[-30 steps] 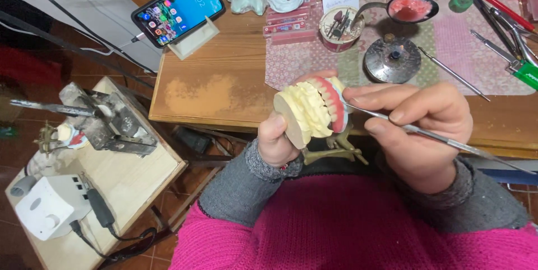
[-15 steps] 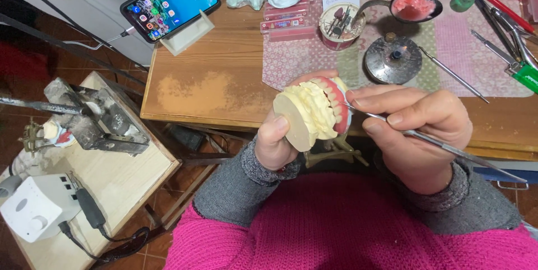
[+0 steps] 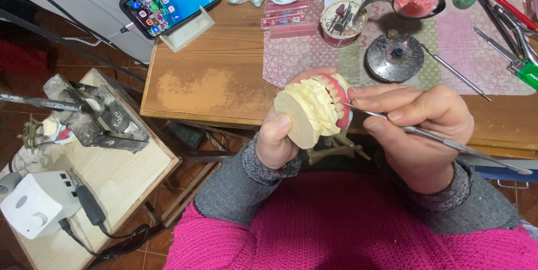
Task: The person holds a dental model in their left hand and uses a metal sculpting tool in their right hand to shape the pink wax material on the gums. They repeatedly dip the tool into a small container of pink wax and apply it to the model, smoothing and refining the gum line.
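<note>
The left hand [image 3: 278, 141] is closed around a dental cast [image 3: 311, 114], a pale yellow plaster block carrying a row of teeth set in pink wax. It is held in the air just in front of the near edge of the desk [image 3: 213, 79], above the lap. Thumb and fingers bear on the plaster base only.

The right hand [image 3: 420, 130] pinches a slim metal carving tool [image 3: 443, 142] like a pen, its tip touching the pink gum line.

Handling judgement:
- The plaster looks rigid, fairly heavy and brittle (chips if knocked or dropped).
- The wax rim is probably soft and easily marked; avoid pressing on it.
- Take hold at the flat base and its sides.
- The tool appears stiff and light.
</note>
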